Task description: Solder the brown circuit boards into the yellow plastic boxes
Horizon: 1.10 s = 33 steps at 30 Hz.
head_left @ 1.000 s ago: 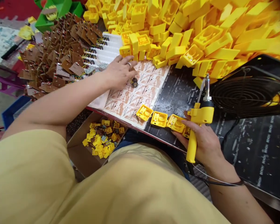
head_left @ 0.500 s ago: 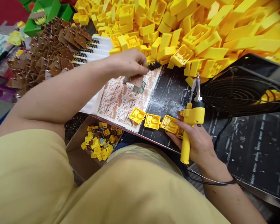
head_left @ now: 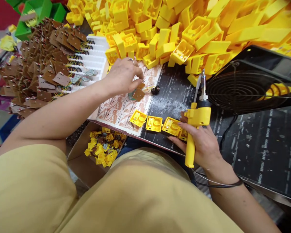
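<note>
My left hand (head_left: pixel 124 76) is curled, thumb and finger closed at the upper edge of a brown circuit board (head_left: pixel 138 94) over the patterned sheet. Thin wires run from that board to a small round black speaker (head_left: pixel 155 90) on its right. In my right hand (head_left: pixel 206 142) is a yellow soldering gun (head_left: pixel 199 116), its metal tip pointing up and away. Fingers of the same hand reach round the rightmost of the open yellow cases. A row of these stands at the table edge: one case (head_left: pixel 138 118), a second case (head_left: pixel 154 124) and a third case (head_left: pixel 171 126).
Yellow cases (head_left: pixel 160 42) are heaped along the back. Brown boards (head_left: pixel 38 64) pile up at the left, beside a ribbed white tray (head_left: pixel 97 53). A black fan (head_left: pixel 235 87) stands at the right. Below the edge, a cardboard box (head_left: pixel 81 161) holds yellow parts.
My left hand has come down and toward me with the board, and the speaker now sits right of it on the table. The right hand keeps its grip on the soldering gun.
</note>
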Each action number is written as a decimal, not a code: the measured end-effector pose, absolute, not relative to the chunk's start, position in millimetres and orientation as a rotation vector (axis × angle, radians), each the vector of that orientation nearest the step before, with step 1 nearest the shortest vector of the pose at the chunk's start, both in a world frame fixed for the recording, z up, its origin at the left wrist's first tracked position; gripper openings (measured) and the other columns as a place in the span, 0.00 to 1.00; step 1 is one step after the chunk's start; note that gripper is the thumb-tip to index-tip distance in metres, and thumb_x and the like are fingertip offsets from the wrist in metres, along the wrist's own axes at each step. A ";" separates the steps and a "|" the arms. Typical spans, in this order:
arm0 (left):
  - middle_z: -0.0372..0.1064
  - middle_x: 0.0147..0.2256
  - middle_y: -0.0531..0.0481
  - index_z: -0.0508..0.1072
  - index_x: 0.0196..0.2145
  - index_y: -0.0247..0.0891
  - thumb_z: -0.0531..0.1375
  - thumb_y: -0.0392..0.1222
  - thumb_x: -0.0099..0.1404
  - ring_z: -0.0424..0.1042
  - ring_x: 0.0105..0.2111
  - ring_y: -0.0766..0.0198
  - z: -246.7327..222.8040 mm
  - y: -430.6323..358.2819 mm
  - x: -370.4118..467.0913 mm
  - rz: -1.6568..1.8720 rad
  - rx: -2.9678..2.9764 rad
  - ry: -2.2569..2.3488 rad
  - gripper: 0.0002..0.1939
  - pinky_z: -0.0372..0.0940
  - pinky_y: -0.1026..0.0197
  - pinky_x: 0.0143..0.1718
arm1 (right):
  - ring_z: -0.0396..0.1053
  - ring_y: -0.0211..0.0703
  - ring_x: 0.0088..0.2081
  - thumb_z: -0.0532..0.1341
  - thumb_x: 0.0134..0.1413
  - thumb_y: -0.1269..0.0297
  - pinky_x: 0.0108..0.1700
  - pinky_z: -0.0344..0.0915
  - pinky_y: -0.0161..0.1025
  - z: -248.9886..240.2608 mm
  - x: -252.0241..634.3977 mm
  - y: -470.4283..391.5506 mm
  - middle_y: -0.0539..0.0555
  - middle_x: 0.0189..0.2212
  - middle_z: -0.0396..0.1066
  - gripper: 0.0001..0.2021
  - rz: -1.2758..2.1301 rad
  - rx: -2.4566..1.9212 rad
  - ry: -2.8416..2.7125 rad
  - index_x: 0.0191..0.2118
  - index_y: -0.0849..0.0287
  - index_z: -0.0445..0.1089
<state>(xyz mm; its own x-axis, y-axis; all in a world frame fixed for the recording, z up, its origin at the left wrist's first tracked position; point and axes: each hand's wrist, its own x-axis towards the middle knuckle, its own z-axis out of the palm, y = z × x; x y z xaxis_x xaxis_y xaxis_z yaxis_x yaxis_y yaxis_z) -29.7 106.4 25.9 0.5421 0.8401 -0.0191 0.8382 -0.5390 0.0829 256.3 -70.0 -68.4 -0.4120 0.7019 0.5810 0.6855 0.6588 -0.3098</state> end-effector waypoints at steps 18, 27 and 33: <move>0.81 0.48 0.47 0.67 0.35 0.45 0.63 0.55 0.63 0.76 0.50 0.58 16.8 113.2 -25.3 0.753 1.708 1.101 0.14 0.68 0.42 0.59 | 0.77 0.50 0.41 0.70 0.59 0.53 0.48 0.74 0.47 -49.4 239.3 -72.9 0.53 0.37 0.75 0.27 0.100 -1.104 -2.116 0.59 0.54 0.62; 0.73 0.35 0.54 0.65 0.36 0.41 0.58 0.40 0.75 0.69 0.34 0.72 63.4 94.9 -32.3 1.159 1.423 1.088 0.07 0.69 0.64 0.39 | 0.74 0.48 0.41 0.58 0.71 0.56 0.54 0.68 0.48 -51.4 153.7 -46.9 0.56 0.41 0.74 0.17 0.061 -1.078 -2.228 0.58 0.57 0.61; 0.80 0.33 0.51 0.78 0.31 0.42 0.62 0.44 0.66 0.77 0.37 0.59 24.8 37.5 -56.2 0.399 2.345 1.012 0.08 0.67 0.45 0.53 | 0.76 0.49 0.40 0.60 0.69 0.60 0.53 0.71 0.49 -52.4 178.8 -49.6 0.56 0.39 0.76 0.16 0.064 -1.073 -2.235 0.58 0.57 0.63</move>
<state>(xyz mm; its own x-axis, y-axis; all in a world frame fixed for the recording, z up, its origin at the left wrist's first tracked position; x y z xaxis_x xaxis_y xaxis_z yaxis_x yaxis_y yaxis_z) -56.2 37.5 24.8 0.6724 0.7384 0.0524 0.5751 -0.5657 0.5910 178.8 -49.6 -52.4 -0.4540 0.7136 0.5336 0.6818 0.6637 -0.3075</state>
